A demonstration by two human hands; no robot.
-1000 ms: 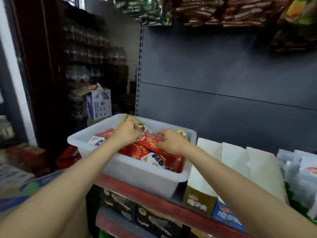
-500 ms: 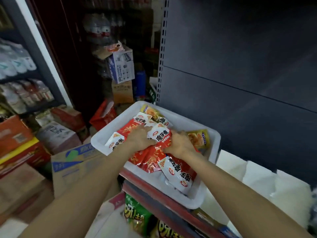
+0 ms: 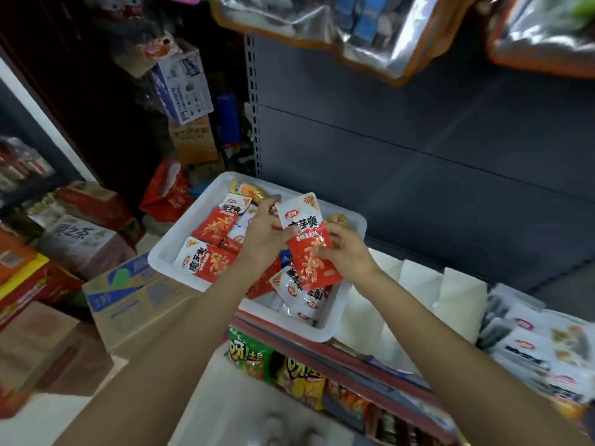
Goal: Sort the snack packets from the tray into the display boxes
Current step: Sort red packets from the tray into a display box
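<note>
Scene: a shop shelf seen from above, with a white tray (image 3: 335, 329) at the centre of the frame, resting on the shelf edge.
Held packet: a red-and-white snack packet (image 3: 306, 239) is raised just above the tray, at centre frame.
Left hand (image 3: 267, 233): fingers curl around the packet's left edge, gripping it.
Right hand (image 3: 346, 252): fingers pinch the packet's right side.
Tray contents: more loose packets (image 3: 212, 252) lie heaped inside, some yellow ones at the far end.
Display boxes (image 3: 418, 281): white, open-topped, just right of the tray.
Risk, slipping: the glossy film may slide from the pinch and fall back.
Risk, tipping: the tray seems to overhang the shelf; leaning on its near rim could upset it.
Risk, missorting: similar designs invite a wrong box.
</note>
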